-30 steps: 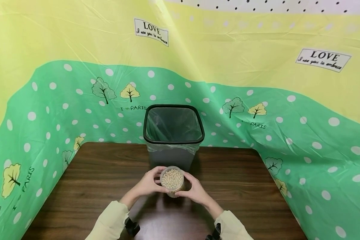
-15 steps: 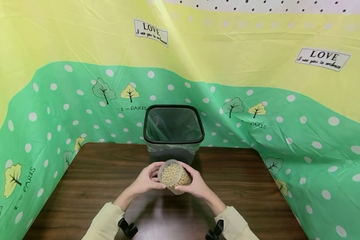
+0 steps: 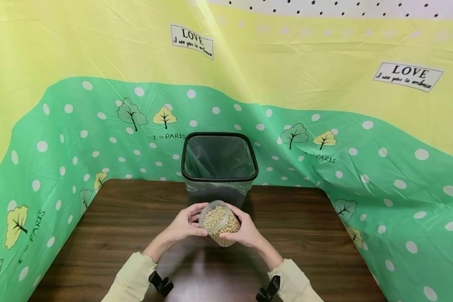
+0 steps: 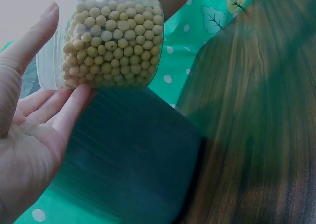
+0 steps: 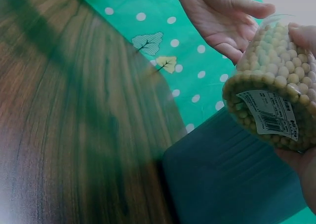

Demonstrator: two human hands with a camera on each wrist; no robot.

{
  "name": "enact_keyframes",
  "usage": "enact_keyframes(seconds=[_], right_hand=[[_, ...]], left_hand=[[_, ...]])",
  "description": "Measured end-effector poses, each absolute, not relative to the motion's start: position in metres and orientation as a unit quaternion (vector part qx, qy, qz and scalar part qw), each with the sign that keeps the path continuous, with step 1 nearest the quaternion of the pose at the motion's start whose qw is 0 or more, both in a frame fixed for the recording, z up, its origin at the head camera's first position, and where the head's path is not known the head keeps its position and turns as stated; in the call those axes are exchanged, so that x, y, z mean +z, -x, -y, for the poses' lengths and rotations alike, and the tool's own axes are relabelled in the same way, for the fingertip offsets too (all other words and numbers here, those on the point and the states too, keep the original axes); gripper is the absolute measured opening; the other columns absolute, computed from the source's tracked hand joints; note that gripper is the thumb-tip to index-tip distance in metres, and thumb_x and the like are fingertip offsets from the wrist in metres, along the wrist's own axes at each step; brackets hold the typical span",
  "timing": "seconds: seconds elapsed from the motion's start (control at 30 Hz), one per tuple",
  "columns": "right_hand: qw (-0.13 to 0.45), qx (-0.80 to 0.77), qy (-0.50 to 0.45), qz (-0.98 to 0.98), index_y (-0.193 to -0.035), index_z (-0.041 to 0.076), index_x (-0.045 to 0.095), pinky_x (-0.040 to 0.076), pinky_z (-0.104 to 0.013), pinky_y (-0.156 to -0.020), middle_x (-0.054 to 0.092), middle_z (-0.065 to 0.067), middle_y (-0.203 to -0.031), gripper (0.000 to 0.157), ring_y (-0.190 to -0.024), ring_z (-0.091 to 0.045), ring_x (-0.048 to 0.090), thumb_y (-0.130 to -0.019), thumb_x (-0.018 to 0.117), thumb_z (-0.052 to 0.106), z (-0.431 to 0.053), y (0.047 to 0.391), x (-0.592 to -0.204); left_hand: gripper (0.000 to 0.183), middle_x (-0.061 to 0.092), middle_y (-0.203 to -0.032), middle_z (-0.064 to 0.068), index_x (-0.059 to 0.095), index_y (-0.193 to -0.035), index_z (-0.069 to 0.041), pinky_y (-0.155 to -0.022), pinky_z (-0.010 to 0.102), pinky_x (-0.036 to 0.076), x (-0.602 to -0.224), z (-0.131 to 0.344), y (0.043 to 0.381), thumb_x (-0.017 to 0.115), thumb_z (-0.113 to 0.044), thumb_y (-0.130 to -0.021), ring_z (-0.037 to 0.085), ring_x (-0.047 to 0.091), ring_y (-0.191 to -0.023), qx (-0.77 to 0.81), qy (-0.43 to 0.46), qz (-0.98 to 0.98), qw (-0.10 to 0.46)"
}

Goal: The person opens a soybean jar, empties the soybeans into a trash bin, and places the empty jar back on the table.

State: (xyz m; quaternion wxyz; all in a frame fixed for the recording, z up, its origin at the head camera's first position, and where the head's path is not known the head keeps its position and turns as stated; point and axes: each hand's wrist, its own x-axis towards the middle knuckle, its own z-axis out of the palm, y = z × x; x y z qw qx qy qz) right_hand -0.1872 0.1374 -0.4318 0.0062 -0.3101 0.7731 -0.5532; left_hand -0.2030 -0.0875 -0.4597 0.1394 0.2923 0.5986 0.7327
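Grip of the right hand (image 3: 249, 231) is curled around the body of a clear, round plastic jar (image 3: 229, 226) filled with pale beige beans. Left hand (image 3: 183, 224) supports its clear rim between thumb and fingers. Jar is tilted, rim toward the left hand, above the dark brown wood-grain table (image 3: 309, 239), on the near side of a grey, square-mouthed bin (image 3: 216, 195) with black rim. White barcoded label (image 5: 269, 114) noted on jar base.

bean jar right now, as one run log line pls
jar: held tilted, beans inside | right hand: gripping jar | left hand: touching jar | bin: behind jar
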Motion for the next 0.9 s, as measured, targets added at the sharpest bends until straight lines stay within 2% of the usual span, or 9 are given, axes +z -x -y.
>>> enact_keyframes(seconds=[0.2,0.6,0.8,0.9], right_hand=[[0.009,-0.549,0.322,-0.771,-0.129,-0.005,0.044,0.046,-0.026,-0.083,0.057,-0.019,-0.113,0.072,-0.097,-0.011,0.054,-0.065,0.076,0.000,-0.1365,0.1867,-0.4324],[-0.023,-0.525,0.335,-0.782,-0.127,-0.007,0.044,0.046,-0.026,-0.082,0.058,-0.020,-0.112,0.072,-0.096,-0.017,0.055,-0.064,0.077,0.002,-0.1348,0.1828,-0.4310],[-0.046,-0.517,0.330,-0.789,-0.128,-0.007,0.044,0.046,-0.026,-0.084,0.057,-0.020,-0.114,0.074,-0.099,-0.022,0.055,-0.063,0.078,0.002,-0.1354,0.1850,-0.4334],[-0.052,-0.517,0.322,-0.791,-0.127,-0.007,0.044,0.045,-0.026,-0.085,0.057,-0.020,-0.115,0.074,-0.100,-0.021,0.055,-0.062,0.079,0.002,-0.1360,0.1848,-0.4339]], left_hand=[[0.086,0.036,-0.126,0.039,0.027,-0.131,0.018,-0.073,0.028,0.053,-0.4601,0.0900,0.2023,0.079,-0.008,-0.069,0.016,0.062,-0.092,0.735,-0.294,-0.591,0.160],[0.082,0.038,-0.126,0.039,0.029,-0.132,0.016,-0.074,0.031,0.053,-0.4666,0.0892,0.2016,0.077,-0.007,-0.071,0.019,0.063,-0.094,0.724,-0.298,-0.603,0.149],[0.080,0.040,-0.126,0.036,0.030,-0.134,0.013,-0.073,0.031,0.053,-0.4653,0.0834,0.2011,0.076,-0.006,-0.072,0.025,0.062,-0.095,0.726,-0.271,-0.617,0.136],[0.080,0.040,-0.127,0.035,0.031,-0.133,0.013,-0.074,0.032,0.053,-0.4639,0.0819,0.2012,0.077,-0.007,-0.071,0.023,0.062,-0.096,0.729,-0.267,-0.615,0.135]])
